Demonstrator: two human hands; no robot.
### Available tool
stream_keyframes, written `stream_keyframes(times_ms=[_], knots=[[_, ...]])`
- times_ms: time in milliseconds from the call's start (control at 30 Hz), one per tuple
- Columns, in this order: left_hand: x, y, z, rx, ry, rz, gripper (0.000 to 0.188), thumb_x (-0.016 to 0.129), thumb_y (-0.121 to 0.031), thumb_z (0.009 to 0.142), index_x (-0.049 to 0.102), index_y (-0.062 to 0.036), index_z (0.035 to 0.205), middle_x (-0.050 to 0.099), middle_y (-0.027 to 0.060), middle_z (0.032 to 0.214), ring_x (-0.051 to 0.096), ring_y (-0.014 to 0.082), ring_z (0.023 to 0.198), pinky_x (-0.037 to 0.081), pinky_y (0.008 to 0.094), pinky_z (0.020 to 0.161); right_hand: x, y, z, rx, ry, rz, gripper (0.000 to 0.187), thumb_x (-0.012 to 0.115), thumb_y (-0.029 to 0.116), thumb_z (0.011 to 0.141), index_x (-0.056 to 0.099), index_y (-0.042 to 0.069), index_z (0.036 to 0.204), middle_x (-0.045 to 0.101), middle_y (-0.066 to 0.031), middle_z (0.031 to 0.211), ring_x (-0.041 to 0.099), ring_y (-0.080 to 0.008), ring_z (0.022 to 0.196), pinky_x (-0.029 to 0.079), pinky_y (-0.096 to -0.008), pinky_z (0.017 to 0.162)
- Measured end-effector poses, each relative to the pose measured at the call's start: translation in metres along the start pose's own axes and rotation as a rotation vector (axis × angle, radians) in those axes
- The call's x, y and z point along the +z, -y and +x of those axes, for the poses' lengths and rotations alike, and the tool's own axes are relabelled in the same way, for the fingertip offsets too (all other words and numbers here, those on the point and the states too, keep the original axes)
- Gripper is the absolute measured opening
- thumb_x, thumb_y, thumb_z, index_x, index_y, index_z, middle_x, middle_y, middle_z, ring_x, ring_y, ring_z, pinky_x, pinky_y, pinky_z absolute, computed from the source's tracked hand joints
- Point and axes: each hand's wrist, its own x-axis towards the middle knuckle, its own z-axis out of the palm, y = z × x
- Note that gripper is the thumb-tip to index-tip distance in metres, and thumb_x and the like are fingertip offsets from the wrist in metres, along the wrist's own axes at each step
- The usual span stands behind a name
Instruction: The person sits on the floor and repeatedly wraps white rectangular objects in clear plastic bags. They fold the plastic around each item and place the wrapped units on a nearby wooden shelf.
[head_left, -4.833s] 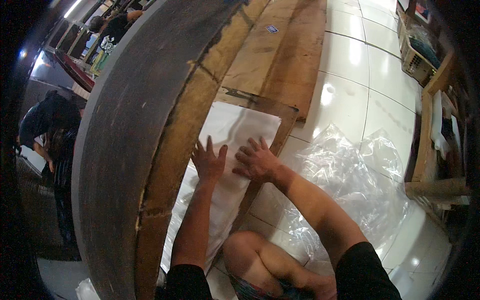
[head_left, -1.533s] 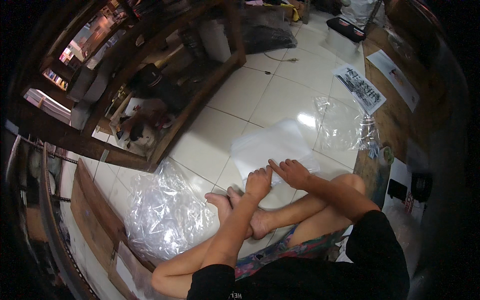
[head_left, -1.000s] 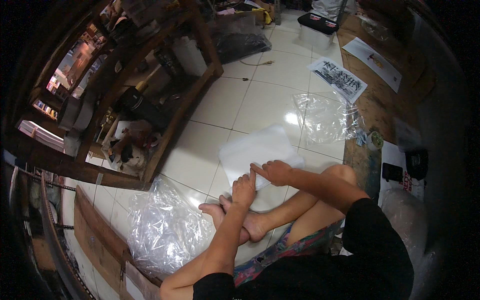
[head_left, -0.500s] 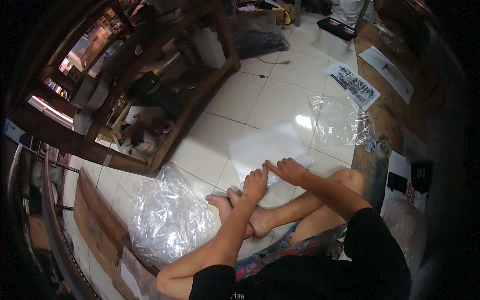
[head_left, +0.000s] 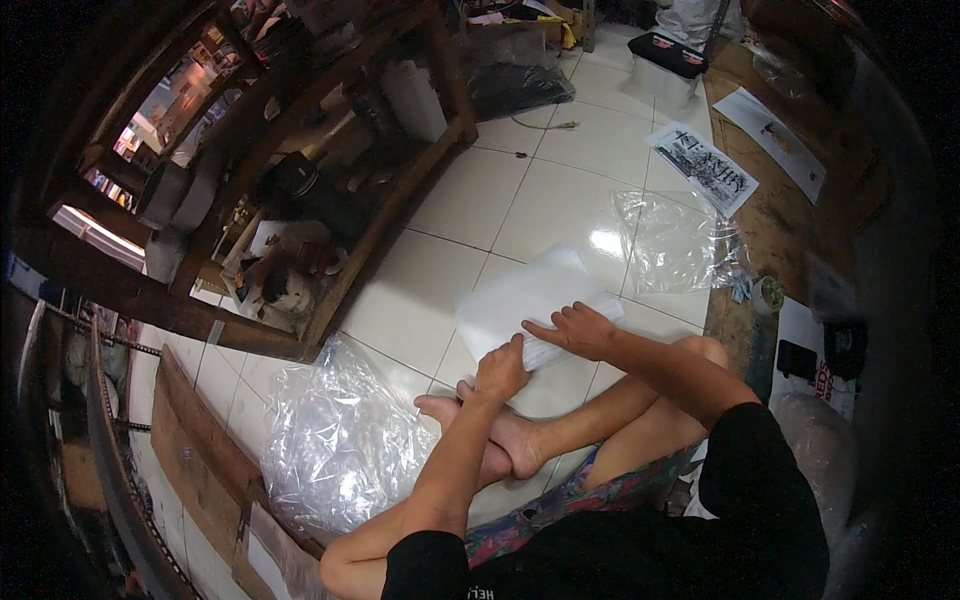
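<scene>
A white foam-like sheet (head_left: pixel 520 295) lies on the tiled floor in front of my crossed legs. My left hand (head_left: pixel 500 368) presses down on its near edge, fingers closed over the fold. My right hand (head_left: pixel 570 330) lies flat on the sheet's near right part, fingers spread toward the left. Both hands touch the sheet and sit close together. My bare feet (head_left: pixel 500 440) rest just below the left hand.
A crumpled clear plastic bag (head_left: pixel 340 440) lies at my left, another clear bag (head_left: pixel 680 240) beyond the sheet at right. Printed papers (head_left: pixel 705 170) lie farther off. A wooden shelf unit (head_left: pixel 300 200) full of clutter stands at left. A dark phone (head_left: pixel 797 358) lies on a wooden board at right.
Earlier I pressed a white sheet against a wooden frame; since then the view turned to the floor. Over the last second my hands stay on the sheet, shifting only slightly.
</scene>
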Motion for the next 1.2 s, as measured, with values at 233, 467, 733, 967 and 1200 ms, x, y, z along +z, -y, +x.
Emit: stream_keyframes(times_ms=[233,467,733,967,1200], knots=[[-0.035,-0.009,-0.008,0.026,-0.185,-0.036,0.08,0.077,-0.02,0.067,0.036,-0.001,0.133,0.06,0.021,0.101,0.062,0.0373,0.091,0.051,0.0473,0.077,-0.027,-0.024,0.029,-0.073,0.046,0.041,0.028,0.056,0.015,0.082,0.055,0.01,0.11,0.063,-0.0086,0.095,0.064,-0.0241,0.089,0.05,-0.0382,0.076],[-0.014,-0.01,0.0,0.068,-0.178,0.202,0.084,0.079,-0.02,0.064,0.036,-0.0027,0.135,0.057,0.0142,0.103,0.06,0.0301,0.092,0.049,0.042,0.079,0.002,-0.018,0.016,-0.043,-0.038,0.05,0.023,0.057,0.017,0.082,0.056,0.007,0.103,0.06,-0.0097,0.099,0.062,-0.0254,0.09,0.051,-0.0393,0.076],[0.02,-0.01,0.012,0.145,-0.067,0.322,0.068,0.074,-0.016,0.066,0.043,-0.0015,0.124,0.06,0.0143,0.098,0.06,0.0318,0.091,0.05,0.0424,0.081,0.049,0.006,-0.009,0.101,0.04,0.09,0.036,0.064,0.013,0.075,0.053,0.003,0.107,0.058,-0.0109,0.1,0.059,-0.024,0.093,0.05,-0.0357,0.075],[0.019,0.008,0.019,0.11,0.066,0.054,0.061,0.069,-0.01,0.071,0.045,0.0025,0.126,0.06,0.0211,0.111,0.058,0.0333,0.105,0.047,0.0424,0.091,0.046,0.012,0.002,0.04,0.113,0.012,0.06,0.064,0.014,0.079,0.041,-0.001,0.133,0.058,-0.0153,0.116,0.058,-0.0279,0.102,0.049,-0.0407,0.083],[0.014,-0.004,0.014,0.096,0.054,0.16,0.069,0.069,-0.015,0.074,0.037,0.0033,0.132,0.059,0.0195,0.11,0.061,0.0325,0.1,0.05,0.0431,0.083,0.062,0.01,-0.004,0.093,-0.073,0.002,0.039,0.057,0.011,0.079,0.052,0.0,0.116,0.062,-0.0124,0.089,0.061,-0.0292,0.083,0.049,-0.0405,0.072]])
